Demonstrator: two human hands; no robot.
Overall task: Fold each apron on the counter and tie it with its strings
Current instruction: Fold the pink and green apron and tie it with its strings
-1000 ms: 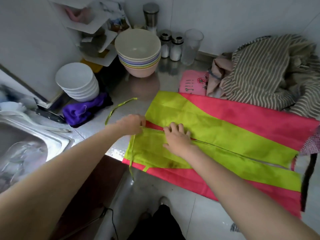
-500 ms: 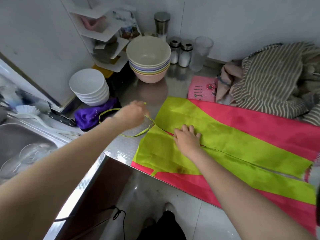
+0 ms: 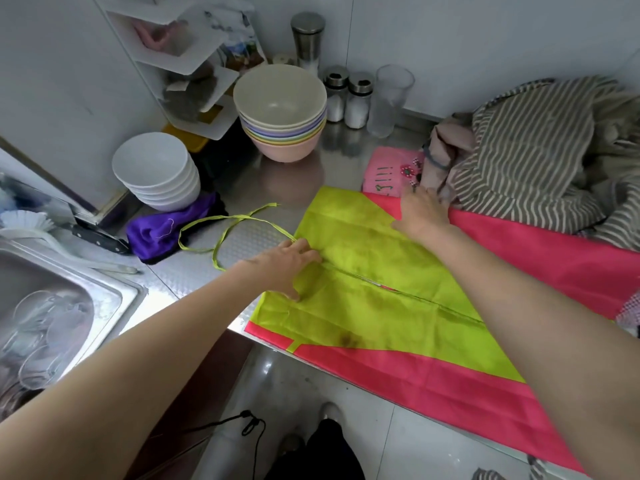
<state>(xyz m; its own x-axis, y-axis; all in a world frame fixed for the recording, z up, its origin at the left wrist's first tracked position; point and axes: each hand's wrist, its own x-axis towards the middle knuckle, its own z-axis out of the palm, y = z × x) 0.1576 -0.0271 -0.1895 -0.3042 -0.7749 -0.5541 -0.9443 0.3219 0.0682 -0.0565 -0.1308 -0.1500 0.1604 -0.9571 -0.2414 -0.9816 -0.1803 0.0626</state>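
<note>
Grip: left hand (image 3: pixel 284 266) lies flat on the apron's green flap, fingers straight, holding nothing; right hand (image 3: pixel 420 213) rests open at the far edge.
Apron (image 3: pixel 398 271): spread on the counter (image 3: pixel 242 244), near edge overhanging at 6 o'clock.
Fold: I judge pressing the centre seam flat first keeps the edges square.
String (image 3: pixel 235 225): loose at 9 o'clock of the apron; keep it clear for tying.

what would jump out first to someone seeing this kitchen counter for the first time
The bright lime-green and pink apron spread across the steel counter, its near edge hanging over the front, grabs the eye first, with the left hand and right hand resting on it. Its green string loops loose on the counter to the left, and a heap of striped cloth sits at the back right.
</note>
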